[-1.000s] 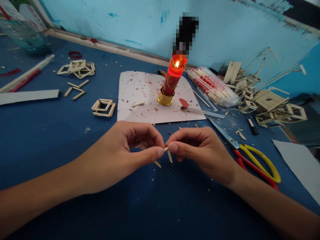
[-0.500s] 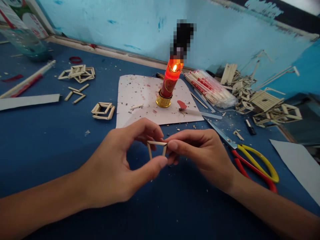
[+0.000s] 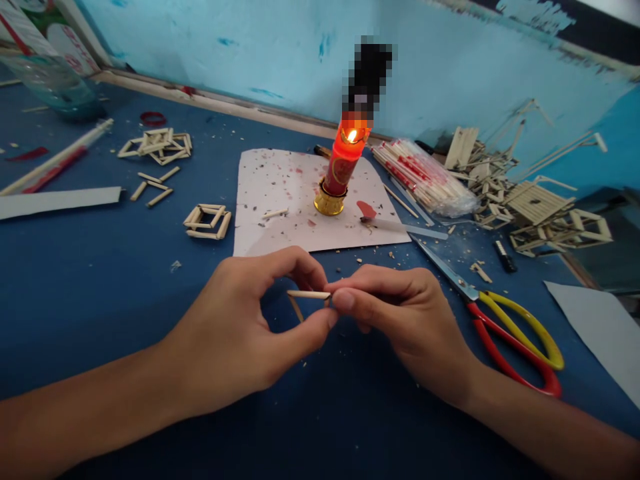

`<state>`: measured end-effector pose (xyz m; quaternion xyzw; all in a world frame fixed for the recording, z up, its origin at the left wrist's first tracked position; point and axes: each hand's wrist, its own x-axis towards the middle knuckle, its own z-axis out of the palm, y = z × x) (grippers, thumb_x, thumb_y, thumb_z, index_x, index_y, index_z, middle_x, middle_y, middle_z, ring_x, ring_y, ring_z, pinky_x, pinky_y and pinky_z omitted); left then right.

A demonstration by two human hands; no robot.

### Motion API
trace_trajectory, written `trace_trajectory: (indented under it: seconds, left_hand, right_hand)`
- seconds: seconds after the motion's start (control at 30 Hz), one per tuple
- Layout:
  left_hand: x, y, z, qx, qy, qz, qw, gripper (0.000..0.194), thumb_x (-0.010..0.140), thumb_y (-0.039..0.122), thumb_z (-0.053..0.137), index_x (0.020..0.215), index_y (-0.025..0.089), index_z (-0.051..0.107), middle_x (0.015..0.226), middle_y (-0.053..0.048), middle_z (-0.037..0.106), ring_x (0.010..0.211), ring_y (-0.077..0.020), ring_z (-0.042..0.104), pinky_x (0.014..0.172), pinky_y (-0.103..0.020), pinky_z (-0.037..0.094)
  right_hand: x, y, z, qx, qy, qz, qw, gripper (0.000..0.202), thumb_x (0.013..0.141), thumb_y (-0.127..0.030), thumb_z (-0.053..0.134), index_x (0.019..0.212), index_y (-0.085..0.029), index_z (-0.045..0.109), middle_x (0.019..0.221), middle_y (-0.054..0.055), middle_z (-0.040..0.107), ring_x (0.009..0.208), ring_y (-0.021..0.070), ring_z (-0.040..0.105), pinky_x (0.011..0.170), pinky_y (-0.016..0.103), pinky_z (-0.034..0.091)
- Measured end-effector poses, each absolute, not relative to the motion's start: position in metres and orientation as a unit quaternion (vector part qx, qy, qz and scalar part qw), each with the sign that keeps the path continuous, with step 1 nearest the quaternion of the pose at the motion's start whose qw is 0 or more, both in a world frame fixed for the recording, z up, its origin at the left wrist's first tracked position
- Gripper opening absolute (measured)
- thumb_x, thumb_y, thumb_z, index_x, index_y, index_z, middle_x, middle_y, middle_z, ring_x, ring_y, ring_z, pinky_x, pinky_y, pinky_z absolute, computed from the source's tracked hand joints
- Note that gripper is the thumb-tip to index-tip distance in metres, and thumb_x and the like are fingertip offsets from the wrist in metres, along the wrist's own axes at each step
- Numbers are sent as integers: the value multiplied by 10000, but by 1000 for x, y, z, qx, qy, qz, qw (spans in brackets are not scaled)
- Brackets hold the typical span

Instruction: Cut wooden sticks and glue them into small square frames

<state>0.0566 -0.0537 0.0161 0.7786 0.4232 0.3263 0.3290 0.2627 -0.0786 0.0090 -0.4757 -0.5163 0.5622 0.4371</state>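
A small frame of joined wooden sticks (image 3: pixel 309 295) is held between my two hands, above the blue table. My left hand (image 3: pixel 250 327) curves around it, its thumb and fingertips closed at the frame's right side. At the upper right corner, my right hand (image 3: pixel 400 310) pinches the frame between thumb and forefinger. The corner shows a dark joint; the frame's lower part is hidden behind my left thumb. Beyond the hands, a lit red candle (image 3: pixel 343 160) in a gold base stands on a white sheet (image 3: pixel 275 237) speckled with dark bits.
Scissors (image 3: pixel 470 293) with red and yellow handles lie right of my right hand. Stick frames (image 3: pixel 207 221) lie at left. A bag of sticks (image 3: pixel 425 177) and a stick-built model (image 3: pixel 540 200) stand back right. A translucent strip with a dark tip (image 3: pixel 405 229) lies on the sheet's edge.
The stick frame has tilted and turned, so its top stick shows longer and its right side is mostly covered. Both hands have shifted slightly; the pinch stays at the same corner.
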Motion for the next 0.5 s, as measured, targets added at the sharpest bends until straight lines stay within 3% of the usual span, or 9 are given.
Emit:
trace_trajectory:
  seconds: [0.17, 0.27, 0.5]
  left_hand:
    - [53, -54, 11, 842, 377, 364, 126, 178, 864, 268, 747, 1003, 267, 637, 891, 22, 811, 785, -194, 773, 771, -359, 569]
    - [52, -53, 10, 850, 375, 363, 66, 177, 888, 236, 709, 1019, 286, 601, 906, 14, 815, 841, -230, 782, 825, -424, 563]
    - [58, -48, 9, 853, 359, 372, 76, 154, 854, 175, 699, 931, 290, 631, 847, 32, 805, 798, -230, 778, 792, -416, 571]
  right_hand:
    - [261, -80, 9, -480, -500, 562, 452, 100, 856, -241, 907, 932, -304, 916, 806, -24, 824, 689, 102, 677, 667, 200, 544]
    - [259, -81, 10, -495, -491, 557, 451, 78, 859, -273, 909, 931, -302, 917, 836, -15, 836, 739, 122, 712, 707, 210, 569]
    - [256, -79, 8, -501, -493, 548, 454, 83, 867, -273, 901, 945, -294, 919, 684, -46, 763, 504, 55, 489, 547, 194, 490]
